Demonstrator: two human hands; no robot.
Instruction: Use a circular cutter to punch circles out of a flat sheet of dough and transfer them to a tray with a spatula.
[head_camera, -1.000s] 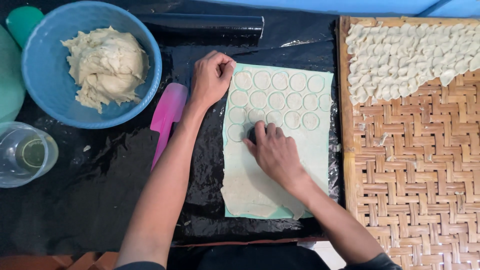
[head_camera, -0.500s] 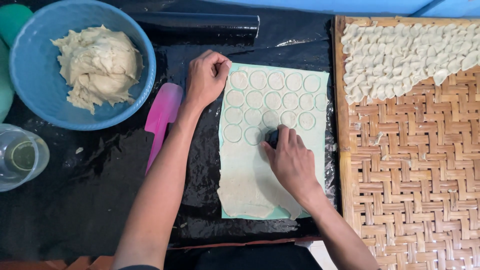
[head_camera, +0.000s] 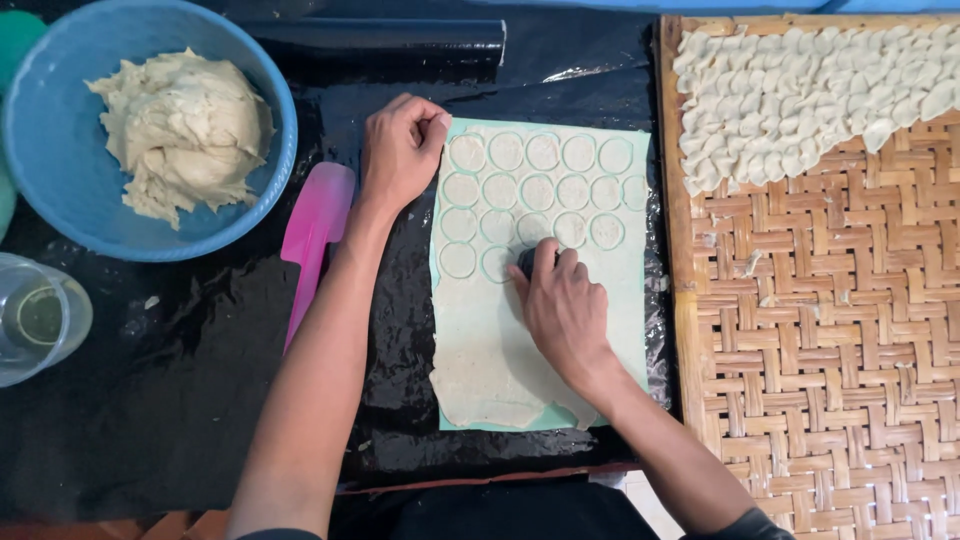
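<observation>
head view: black plastic sheet (head_camera: 180, 400) beside woven tray (head_camera: 830, 350)

Right hand (head_camera: 565, 310) presses round cutter (head_camera: 527, 260) into dough sheet (head_camera: 490, 350).

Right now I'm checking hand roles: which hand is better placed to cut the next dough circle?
Right hand: it presses the dark round cutter into the dough sheet. The left hand rests fisted on the sheet's corner.

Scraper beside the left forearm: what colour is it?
The scraper is pink, lying on the black sheet; the head view, the only one, shows it clearly.
</observation>
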